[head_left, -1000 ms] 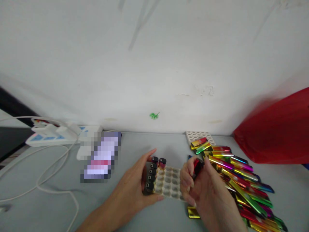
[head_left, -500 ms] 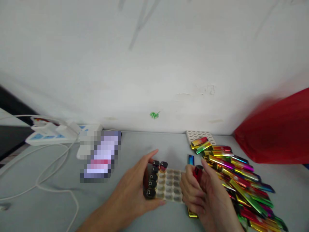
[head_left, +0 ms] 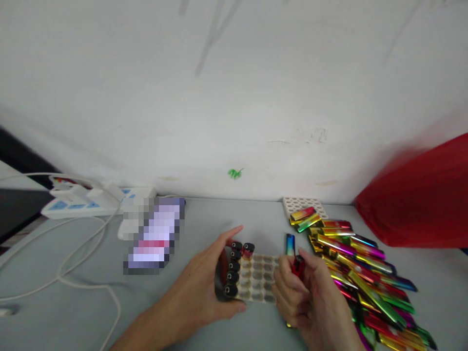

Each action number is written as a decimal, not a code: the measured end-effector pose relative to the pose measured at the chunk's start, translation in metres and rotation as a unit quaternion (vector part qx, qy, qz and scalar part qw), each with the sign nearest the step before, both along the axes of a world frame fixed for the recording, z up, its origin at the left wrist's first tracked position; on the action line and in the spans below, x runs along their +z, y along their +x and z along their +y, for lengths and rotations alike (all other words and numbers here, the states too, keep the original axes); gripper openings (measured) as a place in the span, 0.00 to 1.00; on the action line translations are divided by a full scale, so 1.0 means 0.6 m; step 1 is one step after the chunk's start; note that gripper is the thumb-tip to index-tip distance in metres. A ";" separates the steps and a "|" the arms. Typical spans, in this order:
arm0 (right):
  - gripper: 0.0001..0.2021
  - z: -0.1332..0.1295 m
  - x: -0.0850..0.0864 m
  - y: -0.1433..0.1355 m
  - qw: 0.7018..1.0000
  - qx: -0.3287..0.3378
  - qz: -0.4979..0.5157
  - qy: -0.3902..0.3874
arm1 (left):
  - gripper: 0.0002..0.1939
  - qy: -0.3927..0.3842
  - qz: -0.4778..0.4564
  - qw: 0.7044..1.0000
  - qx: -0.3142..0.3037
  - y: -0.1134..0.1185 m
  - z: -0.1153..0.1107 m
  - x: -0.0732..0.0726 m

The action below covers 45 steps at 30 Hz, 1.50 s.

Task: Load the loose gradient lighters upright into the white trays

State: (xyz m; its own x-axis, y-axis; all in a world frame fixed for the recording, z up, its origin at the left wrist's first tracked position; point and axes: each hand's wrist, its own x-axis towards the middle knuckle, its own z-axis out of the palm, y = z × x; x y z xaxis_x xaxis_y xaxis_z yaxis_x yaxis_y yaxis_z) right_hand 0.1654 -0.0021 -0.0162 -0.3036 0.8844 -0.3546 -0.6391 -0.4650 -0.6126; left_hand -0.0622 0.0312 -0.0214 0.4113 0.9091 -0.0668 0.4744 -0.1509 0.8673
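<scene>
**Holed tray [head_left: 262,279] part-filled; both hands engaged**

Tray on grey table [head_left: 219,214], between the hands. Left hand [head_left: 203,278]: fingers spread around its left end, gripping it. Black-topped lighters [head_left: 233,266] upright there: five down the left column, one beside the farthest. Right hand [head_left: 305,292]: fingers curled round a red lighter [head_left: 298,265], at the tray's right edge. Blue lighter [head_left: 290,243] lies just beyond; heaped metallic lighters [head_left: 376,292] at right.

Left hand [head_left: 203,278] clasps left end of pale holed tray [head_left: 251,275], black-capped pieces [head_left: 233,266] upright in it. Right hand [head_left: 312,297] grips red piece [head_left: 297,267] by tray's right end. Shiny pile [head_left: 365,273] right; pixelated phone [head_left: 157,229], power strip [head_left: 73,210] left.
</scene>
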 end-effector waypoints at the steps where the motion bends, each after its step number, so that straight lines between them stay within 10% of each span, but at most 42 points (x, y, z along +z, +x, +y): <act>1: 0.29 0.001 -0.002 -0.002 1.000 -0.004 -0.004 0.003 | 0.57 0.001 -0.004 1.000 -0.001 0.001 0.001 0.001; 45: 0.27 -0.005 0.007 -0.018 0.989 -0.052 -0.135 0.029 | 0.56 -0.062 -0.094 0.994 -0.011 0.011 -0.001 -0.014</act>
